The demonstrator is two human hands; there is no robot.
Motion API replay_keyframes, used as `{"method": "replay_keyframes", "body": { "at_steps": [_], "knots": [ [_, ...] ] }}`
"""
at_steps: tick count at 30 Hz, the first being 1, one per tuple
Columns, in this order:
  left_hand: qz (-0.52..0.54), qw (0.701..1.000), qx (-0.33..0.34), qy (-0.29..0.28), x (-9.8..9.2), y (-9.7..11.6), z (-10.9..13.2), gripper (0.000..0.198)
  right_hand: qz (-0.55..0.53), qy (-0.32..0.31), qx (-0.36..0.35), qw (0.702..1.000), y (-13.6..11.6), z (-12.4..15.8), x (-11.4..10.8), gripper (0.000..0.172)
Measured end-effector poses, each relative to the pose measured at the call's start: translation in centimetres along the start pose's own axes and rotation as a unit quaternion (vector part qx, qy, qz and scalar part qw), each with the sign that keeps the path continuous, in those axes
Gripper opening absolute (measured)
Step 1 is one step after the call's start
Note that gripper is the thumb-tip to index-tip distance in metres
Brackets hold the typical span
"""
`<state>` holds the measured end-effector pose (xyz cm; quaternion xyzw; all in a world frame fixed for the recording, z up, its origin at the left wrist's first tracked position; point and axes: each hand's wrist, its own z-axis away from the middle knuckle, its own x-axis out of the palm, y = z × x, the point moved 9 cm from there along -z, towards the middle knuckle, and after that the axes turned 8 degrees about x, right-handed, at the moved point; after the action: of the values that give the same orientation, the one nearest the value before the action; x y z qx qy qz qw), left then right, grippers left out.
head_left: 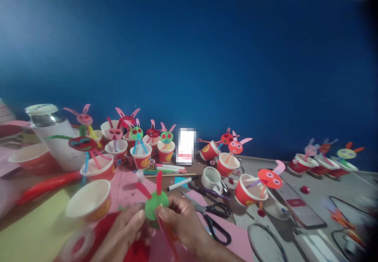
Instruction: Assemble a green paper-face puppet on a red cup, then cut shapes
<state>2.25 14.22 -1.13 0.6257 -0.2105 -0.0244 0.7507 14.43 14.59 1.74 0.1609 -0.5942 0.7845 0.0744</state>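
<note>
Head view: right hand (184, 216) has its fingers pinching the green paper bunny head (154, 203) by its lower edge, left of the scissors (203, 211); can't tell if the left hand's (126, 224) fingers grip it too. Squeezing too hard could crease it, imo.
</note>
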Motion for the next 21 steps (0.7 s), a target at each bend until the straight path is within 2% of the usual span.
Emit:
{"method": "replay_keyframes", "body": {
  "at_steps": [2, 5, 9, 15, 18, 21],
  "knots": [
    [-0.015, 1.0, 0.006, 0.003, 0.3, 0.5, -0.2, 0.037, -0.006, -0.026, 0.003, 1.0, 0.2, -0.1, 0.7, 0.021],
    [-0.029, 0.999, -0.009, 0.024, -0.3, 0.4, -0.3, 0.032, -0.008, -0.051, -0.012, 0.999, -0.2, -0.2, 1.6, 0.018],
    [-0.032, 0.999, 0.002, 0.006, -0.8, 0.5, -0.6, 0.026, 0.006, -0.058, -0.033, 0.998, -0.9, -0.4, 2.4, 0.019],
    [0.017, 1.0, -0.009, 0.024, -0.6, 1.0, -0.5, 0.024, 0.043, -0.041, -0.021, 0.998, -1.0, -1.0, 1.6, 0.02],
    [0.078, 0.996, 0.012, 0.045, -0.3, 2.1, -0.4, 0.026, 0.049, -0.014, 0.002, 0.999, -1.1, -1.0, 0.7, 0.018],
    [0.111, 0.993, 0.022, 0.038, 0.0, 2.6, -0.4, 0.029, 0.048, -0.011, 0.028, 0.998, -1.0, -0.9, 0.4, 0.018]
  ]
}}
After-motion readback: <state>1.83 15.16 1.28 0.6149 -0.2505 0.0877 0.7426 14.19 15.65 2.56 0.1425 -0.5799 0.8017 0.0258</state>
